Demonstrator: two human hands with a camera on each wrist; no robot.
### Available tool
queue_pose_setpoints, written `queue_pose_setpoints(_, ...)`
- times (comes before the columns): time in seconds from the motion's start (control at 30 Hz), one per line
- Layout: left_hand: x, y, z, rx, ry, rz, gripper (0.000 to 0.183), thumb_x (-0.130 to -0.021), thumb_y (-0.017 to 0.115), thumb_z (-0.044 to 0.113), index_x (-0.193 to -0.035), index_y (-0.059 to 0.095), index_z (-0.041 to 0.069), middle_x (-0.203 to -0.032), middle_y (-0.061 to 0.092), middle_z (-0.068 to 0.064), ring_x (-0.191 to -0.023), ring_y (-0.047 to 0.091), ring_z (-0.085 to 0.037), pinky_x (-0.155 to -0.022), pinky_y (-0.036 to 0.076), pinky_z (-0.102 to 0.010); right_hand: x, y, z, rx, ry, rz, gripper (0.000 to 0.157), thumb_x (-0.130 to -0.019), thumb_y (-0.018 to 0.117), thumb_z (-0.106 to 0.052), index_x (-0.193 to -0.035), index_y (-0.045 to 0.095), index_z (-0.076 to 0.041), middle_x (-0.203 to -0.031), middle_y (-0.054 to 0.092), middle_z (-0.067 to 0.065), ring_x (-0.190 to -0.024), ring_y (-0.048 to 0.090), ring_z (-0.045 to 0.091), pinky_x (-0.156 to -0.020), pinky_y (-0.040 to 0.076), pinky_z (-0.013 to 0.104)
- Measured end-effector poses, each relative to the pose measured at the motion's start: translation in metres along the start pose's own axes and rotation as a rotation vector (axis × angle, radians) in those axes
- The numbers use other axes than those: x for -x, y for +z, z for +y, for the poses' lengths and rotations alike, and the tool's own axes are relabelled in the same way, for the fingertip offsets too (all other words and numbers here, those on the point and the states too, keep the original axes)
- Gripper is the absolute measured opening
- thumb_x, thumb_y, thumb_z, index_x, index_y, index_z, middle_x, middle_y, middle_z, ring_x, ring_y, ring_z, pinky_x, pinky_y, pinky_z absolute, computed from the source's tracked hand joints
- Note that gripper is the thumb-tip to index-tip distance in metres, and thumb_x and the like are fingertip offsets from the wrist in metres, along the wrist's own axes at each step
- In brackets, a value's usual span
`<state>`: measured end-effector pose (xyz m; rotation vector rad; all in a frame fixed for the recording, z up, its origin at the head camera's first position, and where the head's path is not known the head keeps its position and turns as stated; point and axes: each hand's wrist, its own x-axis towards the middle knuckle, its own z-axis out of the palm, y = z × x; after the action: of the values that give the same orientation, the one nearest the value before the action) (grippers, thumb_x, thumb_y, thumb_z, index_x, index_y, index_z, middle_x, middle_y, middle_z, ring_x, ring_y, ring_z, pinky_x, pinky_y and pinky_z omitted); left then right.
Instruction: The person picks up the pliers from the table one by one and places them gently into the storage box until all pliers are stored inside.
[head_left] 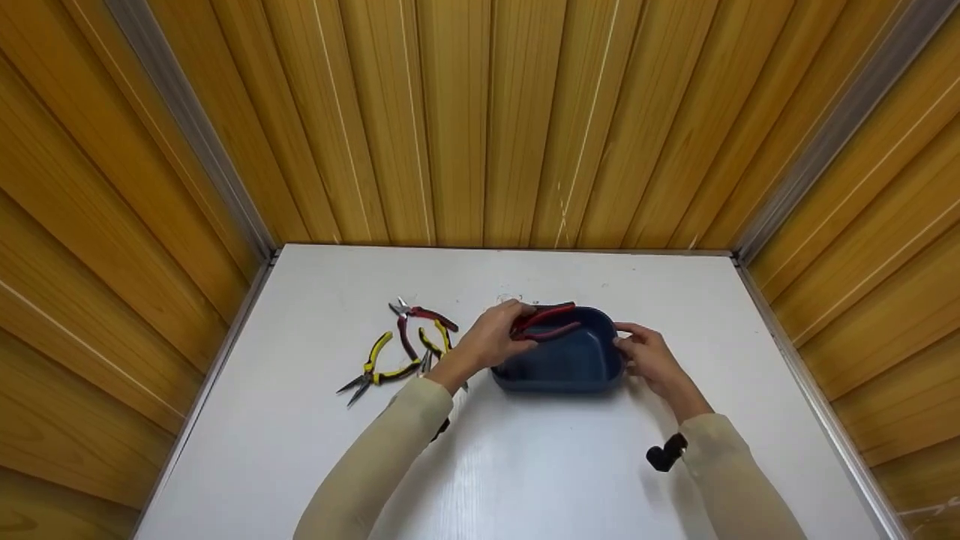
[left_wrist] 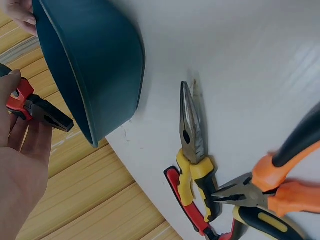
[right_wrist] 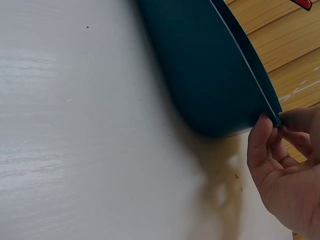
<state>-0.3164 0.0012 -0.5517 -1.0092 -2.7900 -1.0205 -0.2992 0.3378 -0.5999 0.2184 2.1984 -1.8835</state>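
Over the left part of a dark blue plastic container, my left hand grips red-handled combination pliers. Their handles point right across the opening in the head view. In the left wrist view the blunt dark jaws stick out past my fingers, beside the container's rim. My right hand pinches the container's right rim between thumb and fingers, plainest in the right wrist view. The container's inner floor shows bare in the head view, apart from the part hidden under my left hand.
Left of the container, several pliers lie on the white table: red-handled cutters, yellow-and-black long-nose pliers, another yellow-and-black pair and an orange-handled pair. Wood-patterned walls enclose the back and sides.
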Motion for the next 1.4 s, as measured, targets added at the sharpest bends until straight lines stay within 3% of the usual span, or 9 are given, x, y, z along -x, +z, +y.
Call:
queue_pose_setpoints(0.27, 0.003, 0.011, -0.003, 0.019, -0.018, 0.011, 0.057, -0.094, 0.084, 0.028, -0.141, 0.062, 0.007, -0.129, 0.066, -0.005, -0.111, 0.063, -0.019, -0.095, 0.053, -0.034, -0.002, -0.001, 0.002, -0.026, -0.002, -0.01, 0.048, -0.107, 0.059, -0.006, -0.152, 0.048, 0.006, -0.093, 0.059, 0.003, -0.073, 0.058, 0.011, -0.058, 0.052, 0.03)
queue_pose_setpoints(0.43, 0.005, 0.016, -0.005, 0.018, -0.011, 0.011, 0.055, -0.094, 0.085, 0.027, -0.139, 0.062, 0.006, -0.125, 0.065, -0.005, -0.105, 0.063, -0.018, -0.09, 0.054, -0.031, 0.003, 0.001, 0.0, -0.002, -0.023, 0.005, 0.046, -0.107, 0.06, -0.009, -0.151, 0.052, 0.003, -0.095, 0.06, 0.003, -0.074, 0.059, 0.011, -0.058, 0.052, 0.028)
queue_pose_setpoints(0.7, 0.008, 0.023, -0.006, 0.004, 0.003, -0.039, 0.054, -0.095, 0.083, 0.027, -0.14, 0.063, 0.007, -0.125, 0.064, -0.007, -0.1, 0.065, -0.018, -0.084, 0.054, -0.027, 0.004, 0.002, 0.0, 0.001, -0.019, 0.017, 0.043, -0.107, 0.062, -0.01, -0.148, 0.055, 0.0, -0.093, 0.058, 0.002, -0.074, 0.058, 0.011, -0.059, 0.053, 0.028)
queue_pose_setpoints(0.87, 0.008, 0.026, -0.009, -0.036, -0.009, -0.079, 0.055, -0.095, 0.082, 0.03, -0.143, 0.063, 0.009, -0.126, 0.064, -0.005, -0.101, 0.065, -0.016, -0.084, 0.054, -0.026, 0.004, 0.002, 0.0, 0.002, -0.005, 0.015, 0.046, -0.107, 0.062, -0.011, -0.15, 0.054, 0.0, -0.094, 0.058, 0.001, -0.075, 0.057, 0.01, -0.06, 0.053, 0.028)
queue_pose_setpoints(1.17, 0.007, 0.035, -0.011, -0.178, 0.029, -0.115, 0.053, -0.096, 0.082, 0.034, -0.141, 0.064, 0.011, -0.125, 0.065, -0.003, -0.104, 0.063, -0.014, -0.091, 0.054, -0.03, 0.0, -0.002, -0.001, -0.02, 0.011, -0.011, 0.049, -0.107, 0.06, -0.008, -0.152, 0.048, 0.006, -0.099, 0.059, 0.006, -0.079, 0.06, 0.014, -0.061, 0.054, 0.031)
queue_pose_setpoints(1.4, 0.006, 0.039, -0.009, -0.251, -0.003, -0.14, 0.053, -0.095, 0.082, 0.035, -0.139, 0.066, 0.011, -0.126, 0.067, -0.002, -0.111, 0.065, -0.016, -0.097, 0.054, -0.034, 0.004, 0.0, -0.001, -0.019, 0.004, 0.001, 0.048, -0.107, 0.062, -0.01, -0.152, 0.051, 0.002, -0.098, 0.059, 0.005, -0.079, 0.063, 0.014, -0.061, 0.054, 0.028)
